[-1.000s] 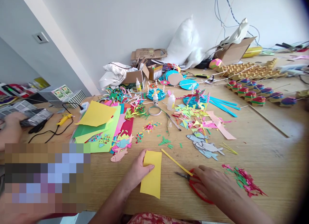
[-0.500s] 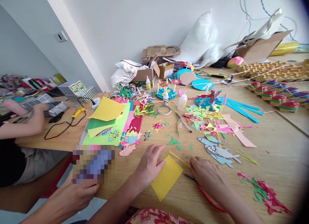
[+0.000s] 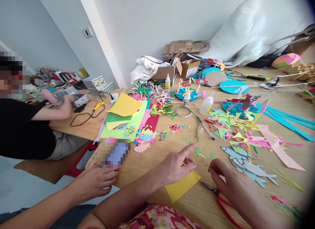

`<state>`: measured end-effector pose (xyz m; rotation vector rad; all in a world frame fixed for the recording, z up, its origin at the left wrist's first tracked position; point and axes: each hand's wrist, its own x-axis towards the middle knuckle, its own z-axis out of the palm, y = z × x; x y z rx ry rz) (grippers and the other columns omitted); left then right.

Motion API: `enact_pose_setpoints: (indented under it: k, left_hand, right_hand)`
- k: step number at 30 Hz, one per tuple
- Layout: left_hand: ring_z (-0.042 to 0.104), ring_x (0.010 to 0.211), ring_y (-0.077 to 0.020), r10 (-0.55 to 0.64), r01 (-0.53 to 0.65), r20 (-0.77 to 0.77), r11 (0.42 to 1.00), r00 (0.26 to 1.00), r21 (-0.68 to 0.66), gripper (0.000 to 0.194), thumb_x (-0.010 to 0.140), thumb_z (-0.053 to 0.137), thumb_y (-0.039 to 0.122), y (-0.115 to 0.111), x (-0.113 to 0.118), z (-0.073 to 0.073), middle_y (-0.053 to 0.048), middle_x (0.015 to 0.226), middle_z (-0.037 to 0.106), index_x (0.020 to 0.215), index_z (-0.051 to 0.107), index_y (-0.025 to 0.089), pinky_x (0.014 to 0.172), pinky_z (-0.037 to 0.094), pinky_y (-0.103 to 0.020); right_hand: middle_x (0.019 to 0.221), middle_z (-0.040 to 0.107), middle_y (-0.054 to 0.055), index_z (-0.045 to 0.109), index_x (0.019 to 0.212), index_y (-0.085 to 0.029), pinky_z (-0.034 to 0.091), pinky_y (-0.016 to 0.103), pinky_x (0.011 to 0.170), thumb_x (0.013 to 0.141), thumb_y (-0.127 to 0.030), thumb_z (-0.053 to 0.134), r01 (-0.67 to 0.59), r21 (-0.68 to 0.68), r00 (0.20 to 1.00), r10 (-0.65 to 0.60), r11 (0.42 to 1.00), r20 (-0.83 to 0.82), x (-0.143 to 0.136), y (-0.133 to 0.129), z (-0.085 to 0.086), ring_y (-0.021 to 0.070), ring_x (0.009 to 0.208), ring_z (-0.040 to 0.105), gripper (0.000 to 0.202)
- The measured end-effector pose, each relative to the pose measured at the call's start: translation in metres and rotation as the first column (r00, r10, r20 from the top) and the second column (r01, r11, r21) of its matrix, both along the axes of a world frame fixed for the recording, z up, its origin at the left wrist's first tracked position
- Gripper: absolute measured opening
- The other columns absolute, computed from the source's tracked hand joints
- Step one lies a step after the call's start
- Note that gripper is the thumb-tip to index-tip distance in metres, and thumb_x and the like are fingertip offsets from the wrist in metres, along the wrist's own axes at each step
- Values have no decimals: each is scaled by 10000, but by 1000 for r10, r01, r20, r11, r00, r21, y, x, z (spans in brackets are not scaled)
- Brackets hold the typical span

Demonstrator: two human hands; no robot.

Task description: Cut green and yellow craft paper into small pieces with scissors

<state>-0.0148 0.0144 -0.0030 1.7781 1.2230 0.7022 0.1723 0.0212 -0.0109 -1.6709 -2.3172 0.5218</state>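
Observation:
My left hand hovers over the upper edge of a yellow paper sheet, index finger stretched out and the other fingers loosely bent, with nothing visible in it. Just past its fingertip lie small green paper bits and a short yellow sliver. My right hand is to the right of the sheet, thumb and fingers curled together. What its fingertips hold, if anything, is hidden. Partly beneath that hand are red-handled scissors, their dark blades pointing at the sheet.
At left, another person's hand holds a blurred object. A second person sits farther left. Coloured paper, glue bottles, a tape ring, paper scraps and paper fish cover the table. Boxes stand behind.
The view has swung left. My left hand has lifted and its index finger now extends toward the green bits. The longer yellow strip between my hands no longer shows there.

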Motion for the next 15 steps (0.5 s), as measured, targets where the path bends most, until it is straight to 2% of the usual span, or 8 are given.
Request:
enact_pose_setpoints:
  k: [2,4,5,8,10,11,13,15]
  left_hand:
    - [595,885,-160,-28,34,99,998,995,-51,639,780,505,284,0,3,-1,-53,984,626,1342,201,257,765,465,-267]
    - [584,898,-163,-20,28,149,998,989,-52,678,738,563,284,2,6,-4,-80,1061,592,1332,240,233,730,472,-246]
    - [582,881,-157,-7,13,153,999,988,-39,633,728,574,272,3,7,-6,-82,1063,589,1303,312,220,714,472,-233]
    - [583,788,-127,40,-41,97,999,995,11,314,770,510,216,7,10,-8,-50,923,636,1077,571,185,710,460,-215]
    - [582,797,-132,63,-67,48,995,997,71,234,786,481,194,8,11,-5,-54,890,646,965,629,165,748,452,-226]
    - [575,857,-150,59,-61,27,991,998,122,235,774,507,206,9,12,-3,-72,942,638,969,628,156,790,440,-240]
    - [529,999,-184,-1,3,-10,974,1000,226,321,738,573,253,8,12,1,-102,1064,601,1041,595,151,883,389,-262]
    - [519,1025,-183,-95,104,-49,967,994,234,376,733,585,283,6,12,4,-87,1071,607,1090,569,170,901,364,-251]
  right_hand:
    - [591,617,16,448,687,-235,366,261,477,763,-329,365,-23,-65,994,16,998,-105,-2,-2,3,177,514,570,147]
    - [567,605,9,439,678,-238,383,261,482,756,-341,378,-47,-129,984,23,991,-177,-4,-4,4,174,507,564,143]
    - [561,601,6,438,678,-239,389,257,480,756,-345,384,-60,-155,977,26,986,-212,-5,-4,5,169,502,559,143]
    - [566,598,3,457,682,-237,405,244,472,752,-355,404,-85,-194,952,22,977,-304,-5,-5,5,158,497,550,147]
    - [593,609,12,485,692,-233,424,243,483,744,-362,420,-88,-210,936,8,974,-353,-5,-4,6,161,519,558,154]
    - [608,616,18,500,700,-232,434,245,492,741,-370,427,-92,-220,927,3,971,-375,-5,-4,7,165,534,565,161]
    - [640,633,30,525,711,-232,451,251,514,735,-394,440,-111,-237,913,5,965,-408,-4,-4,8,175,568,579,185]
    - [662,645,37,548,717,-234,461,258,537,727,-425,453,-124,-236,906,13,964,-424,0,-3,7,185,594,587,214]
